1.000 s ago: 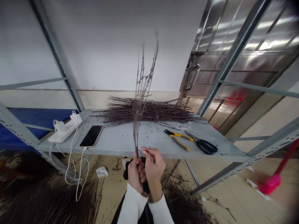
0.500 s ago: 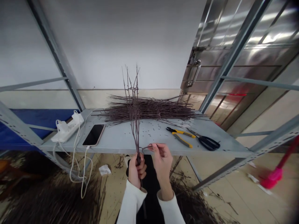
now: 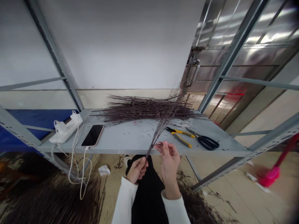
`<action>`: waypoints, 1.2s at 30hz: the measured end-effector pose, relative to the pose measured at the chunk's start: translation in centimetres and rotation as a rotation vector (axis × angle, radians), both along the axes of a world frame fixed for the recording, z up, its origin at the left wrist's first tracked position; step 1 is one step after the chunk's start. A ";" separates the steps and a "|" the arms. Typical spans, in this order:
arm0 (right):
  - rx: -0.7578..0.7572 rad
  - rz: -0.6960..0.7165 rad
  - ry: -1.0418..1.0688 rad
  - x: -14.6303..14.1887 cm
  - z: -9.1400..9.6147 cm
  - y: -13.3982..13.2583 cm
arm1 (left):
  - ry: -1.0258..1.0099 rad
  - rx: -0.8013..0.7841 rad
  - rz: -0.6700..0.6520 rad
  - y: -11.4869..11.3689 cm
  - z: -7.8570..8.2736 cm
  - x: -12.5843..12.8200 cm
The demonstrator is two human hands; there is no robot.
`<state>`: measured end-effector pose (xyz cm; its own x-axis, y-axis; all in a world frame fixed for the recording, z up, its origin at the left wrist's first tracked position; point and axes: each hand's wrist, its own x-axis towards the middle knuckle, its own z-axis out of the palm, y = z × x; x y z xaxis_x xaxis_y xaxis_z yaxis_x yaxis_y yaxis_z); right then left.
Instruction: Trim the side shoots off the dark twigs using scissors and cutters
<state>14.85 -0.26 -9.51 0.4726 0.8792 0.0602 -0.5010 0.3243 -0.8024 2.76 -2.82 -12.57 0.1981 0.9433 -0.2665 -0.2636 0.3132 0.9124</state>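
Note:
My left hand [image 3: 137, 170] is closed around the lower end of a small bundle of thin dark twigs [image 3: 154, 140]. The bundle leans up and to the right over the shelf's front edge, its upper part blurred by motion. Beside it, my right hand [image 3: 170, 160] pinches the end of a thin twig [image 3: 159, 145] near the bundle's lower part. I cannot tell whether that twig is joined to the bundle. Behind lies a large pile of similar twigs [image 3: 142, 109] across the back of the grey shelf [image 3: 126, 141].
On the shelf's right lie yellow-and-black cutting pliers [image 3: 183, 134] and black-handled scissors [image 3: 207, 142]. A phone [image 3: 92, 135] and a white power strip [image 3: 66, 133] with hanging cables are at left. More twigs [image 3: 56, 202] cover the floor. Metal uprights [image 3: 233, 59] frame the shelf.
The bundle has swung from upright to leaning right. My right hand has moved slightly right, still pinching a thin twig, and my left hand has turned with the bundle.

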 end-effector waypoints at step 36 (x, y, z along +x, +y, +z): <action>0.105 0.027 -1.542 3.8 0.7 -2.0 | -0.071 -0.065 -0.090 -1.1 2.1 1.6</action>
<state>18.69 -2.30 -8.83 -0.1194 0.8467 0.5184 0.7571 0.4154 -0.5042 4.32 -3.94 -10.52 0.3018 0.9019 -0.3090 -0.2952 0.3966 0.8692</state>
